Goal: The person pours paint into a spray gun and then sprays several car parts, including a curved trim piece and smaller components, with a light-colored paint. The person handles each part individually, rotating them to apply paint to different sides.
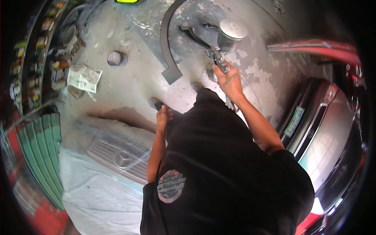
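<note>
My right hand (230, 81) is closed round the handle of a metal spray gun (216, 58), held out ahead of me. A round silver cup (232, 34) with a pale lid sits at the gun's front end. Just beyond the gun lie black curved trim pieces (192, 36). To their left, a long dark grey curved strip (166, 43) with a squared end lies low over the floor. My left hand (162, 116) hangs beside my left thigh, fingers loosely bent and partly hidden; nothing shows in it.
A car front (121, 154) under clear plastic sheeting is at my left, and a silver car (331, 129) stands close on my right. A small can (115, 58) and newspaper (84, 78) lie left of centre. Loaded shelves (37, 58) line the far left.
</note>
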### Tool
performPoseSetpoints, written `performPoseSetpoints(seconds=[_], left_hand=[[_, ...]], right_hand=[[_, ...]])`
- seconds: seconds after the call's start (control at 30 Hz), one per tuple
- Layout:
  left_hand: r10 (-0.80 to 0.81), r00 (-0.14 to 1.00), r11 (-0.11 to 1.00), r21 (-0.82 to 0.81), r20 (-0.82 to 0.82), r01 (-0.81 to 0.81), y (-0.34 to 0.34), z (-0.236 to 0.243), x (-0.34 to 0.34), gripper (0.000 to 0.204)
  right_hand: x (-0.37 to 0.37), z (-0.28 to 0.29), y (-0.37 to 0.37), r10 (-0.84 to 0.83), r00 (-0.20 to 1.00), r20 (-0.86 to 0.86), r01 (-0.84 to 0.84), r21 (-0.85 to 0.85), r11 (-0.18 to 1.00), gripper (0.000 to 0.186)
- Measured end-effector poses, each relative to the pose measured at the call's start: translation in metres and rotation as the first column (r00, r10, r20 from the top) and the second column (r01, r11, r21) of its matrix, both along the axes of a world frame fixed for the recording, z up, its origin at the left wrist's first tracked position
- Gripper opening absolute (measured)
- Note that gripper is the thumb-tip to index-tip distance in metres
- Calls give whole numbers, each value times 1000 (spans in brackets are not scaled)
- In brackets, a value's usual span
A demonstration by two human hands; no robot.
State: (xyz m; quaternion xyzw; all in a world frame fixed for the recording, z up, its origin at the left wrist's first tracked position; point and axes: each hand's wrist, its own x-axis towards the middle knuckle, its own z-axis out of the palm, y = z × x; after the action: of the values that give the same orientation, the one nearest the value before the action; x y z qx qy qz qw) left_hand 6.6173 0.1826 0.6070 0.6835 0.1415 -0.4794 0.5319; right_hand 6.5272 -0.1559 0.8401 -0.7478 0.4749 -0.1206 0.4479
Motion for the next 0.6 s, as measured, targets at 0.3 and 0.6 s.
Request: performPoseSetpoints(seconds=[0.3,0.6], left_hand=[[-171,985,978,119,9,169,161,13,205,70],[-263,962,962,90,75,257,149,19,323,70]], right_hand=[[114,-6,82,-221,974,-58,215,-89,973,51],[124,-53,120,-408,912,26,407,-165,899,49]])
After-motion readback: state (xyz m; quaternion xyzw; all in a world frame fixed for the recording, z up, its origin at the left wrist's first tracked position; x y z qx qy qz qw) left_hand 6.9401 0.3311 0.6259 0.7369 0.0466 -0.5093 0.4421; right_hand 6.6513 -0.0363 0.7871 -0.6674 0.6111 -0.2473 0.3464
